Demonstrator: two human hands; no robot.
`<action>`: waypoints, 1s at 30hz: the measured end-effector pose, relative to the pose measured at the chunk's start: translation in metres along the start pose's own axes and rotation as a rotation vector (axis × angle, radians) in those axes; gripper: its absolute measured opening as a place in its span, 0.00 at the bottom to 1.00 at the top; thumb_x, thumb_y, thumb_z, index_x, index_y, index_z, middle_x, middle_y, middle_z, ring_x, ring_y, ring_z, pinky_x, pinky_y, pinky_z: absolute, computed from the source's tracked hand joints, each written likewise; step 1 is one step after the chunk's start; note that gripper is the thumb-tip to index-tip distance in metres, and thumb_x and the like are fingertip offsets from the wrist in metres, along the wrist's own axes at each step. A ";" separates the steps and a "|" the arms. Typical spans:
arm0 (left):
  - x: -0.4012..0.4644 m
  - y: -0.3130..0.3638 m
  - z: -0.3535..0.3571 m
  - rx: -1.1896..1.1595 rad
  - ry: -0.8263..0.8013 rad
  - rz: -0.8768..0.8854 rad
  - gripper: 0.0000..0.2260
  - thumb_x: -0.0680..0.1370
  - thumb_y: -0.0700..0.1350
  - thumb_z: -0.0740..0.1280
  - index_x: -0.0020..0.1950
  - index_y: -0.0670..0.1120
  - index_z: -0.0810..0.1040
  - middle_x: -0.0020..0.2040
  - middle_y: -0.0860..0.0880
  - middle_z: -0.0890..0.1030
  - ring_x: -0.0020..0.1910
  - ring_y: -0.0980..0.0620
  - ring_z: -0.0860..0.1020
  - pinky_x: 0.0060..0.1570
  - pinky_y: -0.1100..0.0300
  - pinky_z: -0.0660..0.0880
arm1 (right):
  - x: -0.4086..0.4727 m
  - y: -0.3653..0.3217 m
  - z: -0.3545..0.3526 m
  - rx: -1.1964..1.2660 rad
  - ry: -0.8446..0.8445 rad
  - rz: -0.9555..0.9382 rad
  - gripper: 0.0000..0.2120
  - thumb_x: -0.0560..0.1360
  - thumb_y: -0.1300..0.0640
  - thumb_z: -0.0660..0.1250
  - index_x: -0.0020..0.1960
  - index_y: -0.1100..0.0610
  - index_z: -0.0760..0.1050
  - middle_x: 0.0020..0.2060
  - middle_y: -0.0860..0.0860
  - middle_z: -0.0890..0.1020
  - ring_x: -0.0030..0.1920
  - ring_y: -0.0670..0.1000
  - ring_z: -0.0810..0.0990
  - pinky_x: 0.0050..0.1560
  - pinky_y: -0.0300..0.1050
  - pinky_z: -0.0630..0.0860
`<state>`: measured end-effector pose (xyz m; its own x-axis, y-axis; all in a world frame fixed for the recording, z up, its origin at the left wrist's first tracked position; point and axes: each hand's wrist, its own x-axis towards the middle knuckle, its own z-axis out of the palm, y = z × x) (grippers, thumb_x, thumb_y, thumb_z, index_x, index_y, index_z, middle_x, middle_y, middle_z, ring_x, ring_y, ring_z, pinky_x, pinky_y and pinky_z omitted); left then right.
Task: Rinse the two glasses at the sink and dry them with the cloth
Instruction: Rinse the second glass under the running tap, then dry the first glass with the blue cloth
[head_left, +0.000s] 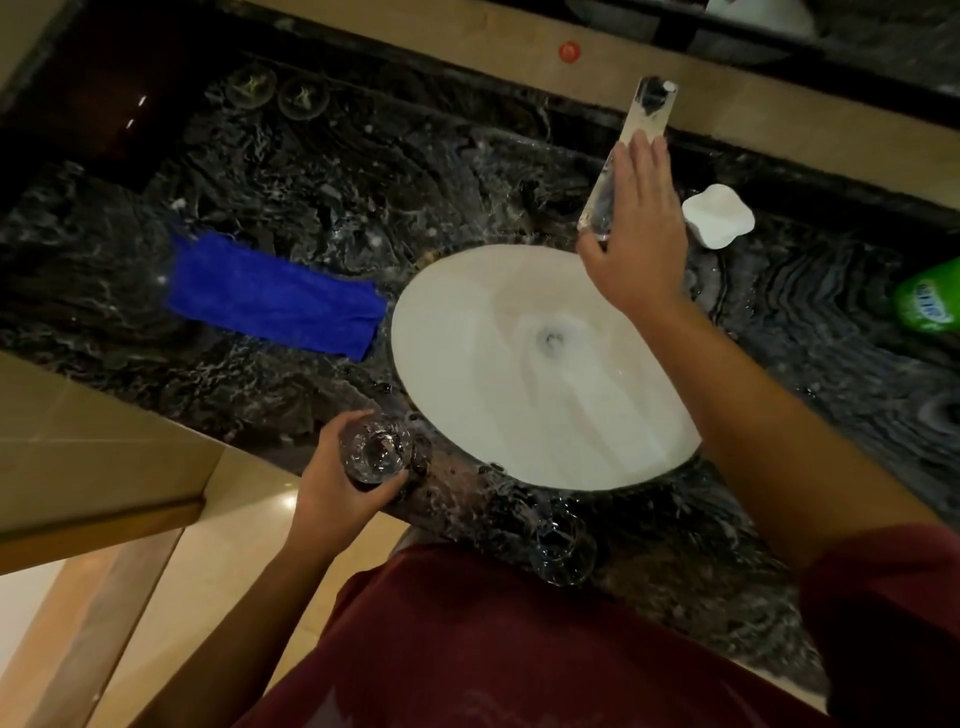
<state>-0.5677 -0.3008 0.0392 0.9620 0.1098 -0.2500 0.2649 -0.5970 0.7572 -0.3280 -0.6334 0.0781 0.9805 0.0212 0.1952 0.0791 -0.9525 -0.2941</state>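
at 7 o'clock of the basin: left hand (332, 483), grip closed around a clear glass (375, 451), mouth upward, held at the near edge of the dark marble tabletop (363, 208).
second glass (563, 548): standing on the tabletop at 6 o'clock of the basin, close to the person's red shirt (493, 649), untouched.
white oval sink (467, 374): centre of view, drain (549, 339) visible.
right hand (636, 244): at 1 o'clock of the basin, fingers flat along the chrome tap (641, 119), thumb under it; grip loose rather than clenched.
blue cloth (275, 299): folded flat on the tabletop at 9 o'clock of the basin, just beside the rim.
white soap dish (718, 215): at 2 o'clock, beside the right hand.
green bottle (930, 304): at 3 o'clock, cut by the frame edge.
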 end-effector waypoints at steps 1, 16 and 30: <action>0.000 -0.002 0.000 -0.005 -0.006 0.006 0.39 0.67 0.46 0.84 0.69 0.60 0.65 0.63 0.58 0.78 0.62 0.60 0.78 0.62 0.68 0.73 | 0.000 0.000 0.000 0.000 0.001 0.001 0.38 0.79 0.47 0.61 0.83 0.60 0.54 0.84 0.57 0.55 0.84 0.59 0.50 0.81 0.60 0.58; 0.001 -0.024 -0.007 0.140 -0.074 0.073 0.42 0.69 0.50 0.82 0.78 0.50 0.65 0.71 0.51 0.75 0.68 0.55 0.75 0.69 0.51 0.74 | -0.001 -0.003 0.000 0.000 0.009 0.018 0.38 0.79 0.48 0.62 0.83 0.59 0.53 0.84 0.56 0.55 0.84 0.59 0.50 0.82 0.58 0.55; 0.007 -0.032 -0.006 0.072 -0.096 0.041 0.41 0.67 0.50 0.84 0.74 0.53 0.67 0.67 0.53 0.78 0.66 0.54 0.78 0.64 0.65 0.72 | 0.001 -0.073 0.001 0.093 0.098 -0.154 0.32 0.77 0.51 0.64 0.78 0.60 0.66 0.81 0.59 0.63 0.82 0.62 0.57 0.80 0.63 0.56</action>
<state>-0.5690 -0.2764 0.0167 0.9602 0.0101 -0.2790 0.2170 -0.6557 0.7232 -0.3331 -0.5638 0.0985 0.9337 0.1301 0.3336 0.2474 -0.9079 -0.3383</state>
